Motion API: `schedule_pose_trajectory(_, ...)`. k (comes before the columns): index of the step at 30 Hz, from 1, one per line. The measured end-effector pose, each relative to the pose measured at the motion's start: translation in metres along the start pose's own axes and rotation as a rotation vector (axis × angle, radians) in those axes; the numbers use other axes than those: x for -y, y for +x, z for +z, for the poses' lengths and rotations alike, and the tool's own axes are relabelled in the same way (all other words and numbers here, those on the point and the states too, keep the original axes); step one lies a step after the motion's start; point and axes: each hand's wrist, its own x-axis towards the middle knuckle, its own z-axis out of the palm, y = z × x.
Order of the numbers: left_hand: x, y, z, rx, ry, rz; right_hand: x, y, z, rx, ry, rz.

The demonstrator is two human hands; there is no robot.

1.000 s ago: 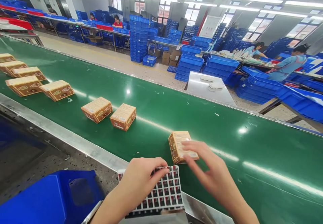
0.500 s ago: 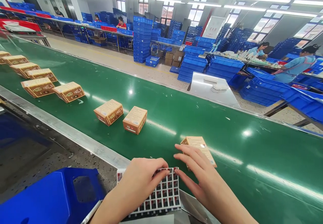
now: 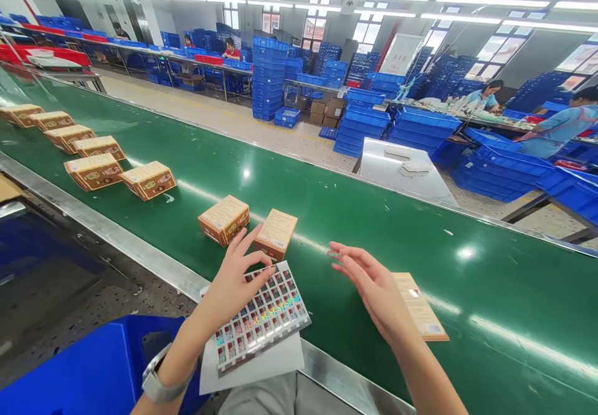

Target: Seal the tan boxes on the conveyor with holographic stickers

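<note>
My left hand [image 3: 240,278] pinches the upper edge of a sheet of stickers [image 3: 261,321] between thumb and forefinger, its other fingers raised. Rows of small dark and red squares cover the sheet, with a rainbow shine across the middle. White backing paper [image 3: 294,352] lies under it. Over the green belt, my right hand [image 3: 369,278] has its fingers drawn together; a tiny clear sticker [image 3: 332,254] shows at the fingertips. Partly behind that hand lies a brown box [image 3: 420,306]. Another brown box [image 3: 278,231] stands just beyond the left fingertips, with a third box [image 3: 224,219] beside it.
Several more brown boxes [image 3: 96,172] stand along the green conveyor belt [image 3: 327,209] to the left. A metal rail [image 3: 172,278] edges the belt. At lower left is a blue crate [image 3: 84,365]. Across the aisle are stacked blue crates [image 3: 268,78], a metal table [image 3: 397,159] and people at benches.
My right hand has left the sheet's edge and closed its fingers, with a tiny sticker at the tips. The sheet has tilted, showing its rainbow shine. The boxes appear farther right in view.
</note>
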Motion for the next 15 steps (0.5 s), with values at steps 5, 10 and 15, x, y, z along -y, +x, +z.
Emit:
schedule_pose_trajectory(5,0.006,0.003,0.008,0.157,-0.115,0.034,-0.025,0.060,0.036,-0.138,0.281,0.085)
schedule_pose_trajectory(10,-0.008,-0.004,0.021,0.193,-0.055,0.074,-0.036,0.079,0.058,-0.197,0.333,0.139)
schedule_pose_trajectory(15,-0.017,-0.006,0.031,0.233,-0.019,0.083,-0.043,0.069,0.064,-0.317,0.369,0.174)
